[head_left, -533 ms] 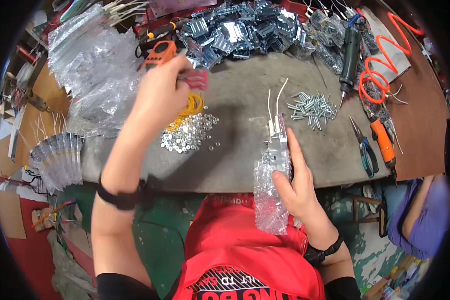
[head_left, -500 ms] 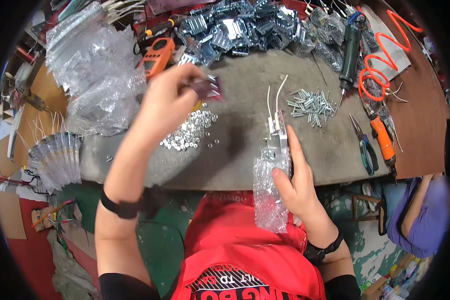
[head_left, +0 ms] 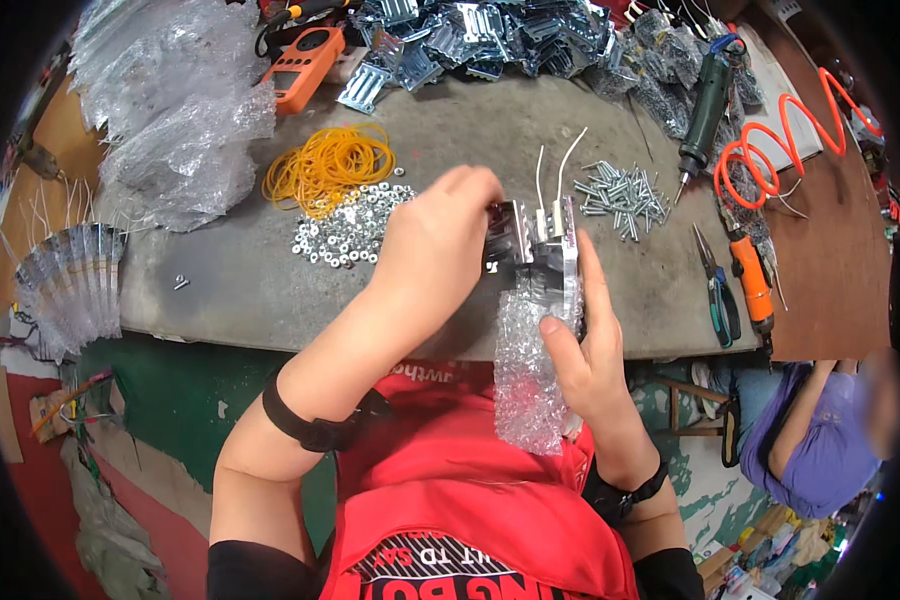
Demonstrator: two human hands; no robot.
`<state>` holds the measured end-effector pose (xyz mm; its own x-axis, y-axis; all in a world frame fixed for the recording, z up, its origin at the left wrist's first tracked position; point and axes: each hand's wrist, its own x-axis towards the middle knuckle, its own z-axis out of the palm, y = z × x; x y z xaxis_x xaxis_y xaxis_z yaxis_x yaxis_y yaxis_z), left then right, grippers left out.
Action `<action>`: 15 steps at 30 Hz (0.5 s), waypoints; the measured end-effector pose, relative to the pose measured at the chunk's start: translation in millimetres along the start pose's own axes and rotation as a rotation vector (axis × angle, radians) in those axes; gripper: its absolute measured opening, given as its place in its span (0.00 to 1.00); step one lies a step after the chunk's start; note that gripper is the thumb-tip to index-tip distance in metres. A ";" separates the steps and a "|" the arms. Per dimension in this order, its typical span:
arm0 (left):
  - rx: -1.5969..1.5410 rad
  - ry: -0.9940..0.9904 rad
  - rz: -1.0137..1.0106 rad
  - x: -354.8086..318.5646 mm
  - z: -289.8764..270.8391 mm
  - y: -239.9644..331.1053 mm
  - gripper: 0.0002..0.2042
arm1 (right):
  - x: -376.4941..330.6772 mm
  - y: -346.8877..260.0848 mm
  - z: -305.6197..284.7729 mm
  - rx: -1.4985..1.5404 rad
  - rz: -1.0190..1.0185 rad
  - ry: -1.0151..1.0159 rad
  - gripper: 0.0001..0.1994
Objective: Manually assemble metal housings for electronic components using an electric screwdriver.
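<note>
**Metal bracket going into a bubble-wrap bag**

The metal bracket (head_left: 538,240) is the thing in both hands, just above the near edge of the grey bench (head_left: 220,290). Everything else is told from that bracket.

Biggest first: the bench lies under and all around the bracket. Far to the left of the bracket sits a big heap of clear bubble-wrap bags (head_left: 170,110), piled up loose, likely so the next one is easy to grab. Behind the bracket, at the far side of the bench, is a long pile of shiny metal parts (head_left: 470,35). Beside that pile is an orange meter (head_left: 305,65).

Right below the bracket hangs one small bubble-wrap bag (head_left: 530,380). The right hand (head_left: 595,355) holds it upright, with its fingers (head_left: 590,270) pressed along the side of the bracket and its thumb on the bag. It seems to be held this way so the bag's mouth stays up. The left hand (head_left: 435,250) comes from the left, with its fingers curled and pinching the bracket's left end.

To the left of the bracket is a bunch of yellow rubber bands (head_left: 330,165), and below them a spread of small silver nuts (head_left: 345,230). Just right of the bracket is a little pile of screws (head_left: 625,195). Farther right lie a green power screwdriver (head_left: 705,100), an orange coiled hose (head_left: 770,150) and pliers (head_left: 715,285).

No labels or signs can be made out.
</note>
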<state>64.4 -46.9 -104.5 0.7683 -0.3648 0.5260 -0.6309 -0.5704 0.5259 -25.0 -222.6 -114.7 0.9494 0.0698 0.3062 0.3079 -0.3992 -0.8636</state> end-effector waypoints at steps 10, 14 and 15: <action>-0.188 0.067 -0.134 12.4 14.7 4.8 0.07 | 0.0 -1.0 0.7 -0.011 0.005 0.014 0.35; -0.115 0.003 -0.124 13.6 16.4 3.2 0.08 | -1.3 3.9 1.4 0.023 0.012 0.022 0.36; -0.079 -0.007 -0.115 15.0 14.9 3.4 0.08 | -2.1 3.7 0.6 0.005 0.010 0.016 0.36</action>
<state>75.3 -65.3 -104.8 0.8363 -0.3059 0.4550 -0.5454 -0.5487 0.6336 -25.8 -223.7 -118.7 0.9514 0.0512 0.3036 0.2985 -0.3950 -0.8688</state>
